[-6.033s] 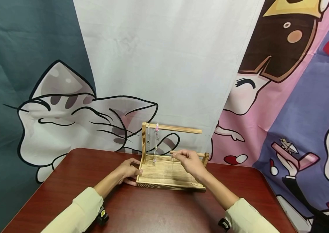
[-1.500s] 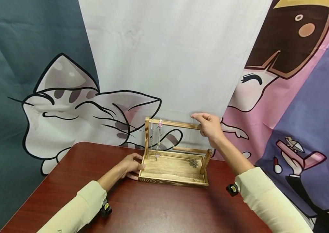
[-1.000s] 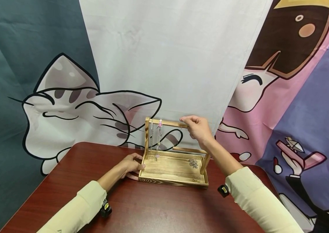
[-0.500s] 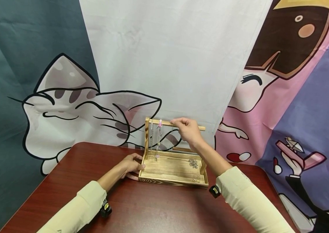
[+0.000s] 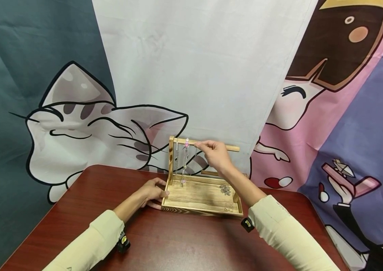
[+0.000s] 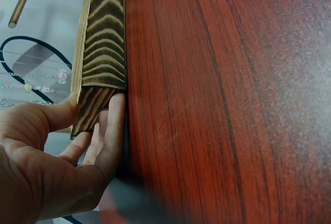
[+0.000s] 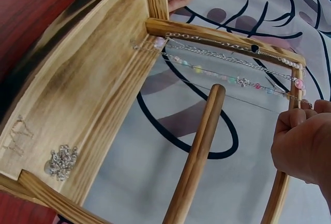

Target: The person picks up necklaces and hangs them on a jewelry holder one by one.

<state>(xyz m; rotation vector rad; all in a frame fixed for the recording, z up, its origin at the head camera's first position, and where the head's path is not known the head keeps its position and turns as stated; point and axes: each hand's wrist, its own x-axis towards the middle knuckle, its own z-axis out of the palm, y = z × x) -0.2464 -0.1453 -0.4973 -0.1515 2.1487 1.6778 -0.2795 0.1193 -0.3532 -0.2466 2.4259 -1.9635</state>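
A wooden jewellery stand [image 5: 194, 197] with a shallow tray and two bars stands on the table. My left hand [image 5: 151, 192] grips the tray's left end, thumb on the rim and fingers against the outer side, as the left wrist view [image 6: 57, 167] shows. At the upper bar [image 5: 230, 148], my right hand [image 5: 215, 153] pinches a thin chain necklace [image 7: 243, 101], which hangs down from the fingertips. Just left of it hang a colourful beaded necklace [image 7: 212, 73] with pink pieces and a silver chain [image 5: 176, 158]. Whether the thin chain rests on the bar, I cannot tell.
A tangled silver chain [image 5: 225, 190] lies in the tray's right part, with a thin gold-coloured piece [image 7: 19, 135] near the front corner. The lower bar [image 7: 199, 151] is partly behind my right arm. A printed curtain [image 5: 191, 75] hangs close behind the red-brown table [image 5: 177, 241].
From the lower bar, my right hand has risen to the upper bar's free end, then slid left along it to beside the beaded necklace. My left hand keeps its hold on the tray.
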